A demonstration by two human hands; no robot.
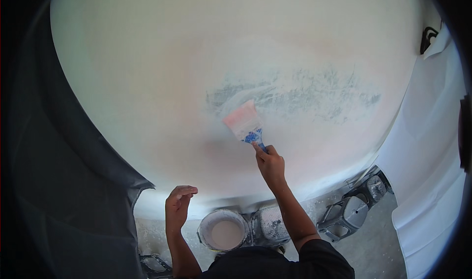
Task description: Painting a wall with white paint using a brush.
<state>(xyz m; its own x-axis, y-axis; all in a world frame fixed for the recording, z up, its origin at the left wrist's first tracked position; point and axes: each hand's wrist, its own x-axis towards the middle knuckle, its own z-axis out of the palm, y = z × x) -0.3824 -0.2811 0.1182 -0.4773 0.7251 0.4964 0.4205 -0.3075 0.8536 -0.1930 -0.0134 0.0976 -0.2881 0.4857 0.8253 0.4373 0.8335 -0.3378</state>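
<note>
My right hand [271,165] grips the blue handle of a wide flat brush [243,121]. Its pinkish, pale-coated end lies at the lower left of a streaky grey patch [317,96] on a large pale wall-like surface [143,79]. A lighter curved smear runs up and right from the brush tip. Lower and to the left, my left hand [179,205] is raised in front of the surface's bottom edge, fingers bent and thumb apart, with nothing visible in it. Between my forearms, a bucket [205,225] holds pale liquid [226,234].
Beside the bucket is a spattered dark stool [271,223]; more dark stools [346,218] stand at lower right. Dark sheeting [81,205] hangs on the left, white sheeting [424,168] on the right. The grey floor [372,238] has pale spots.
</note>
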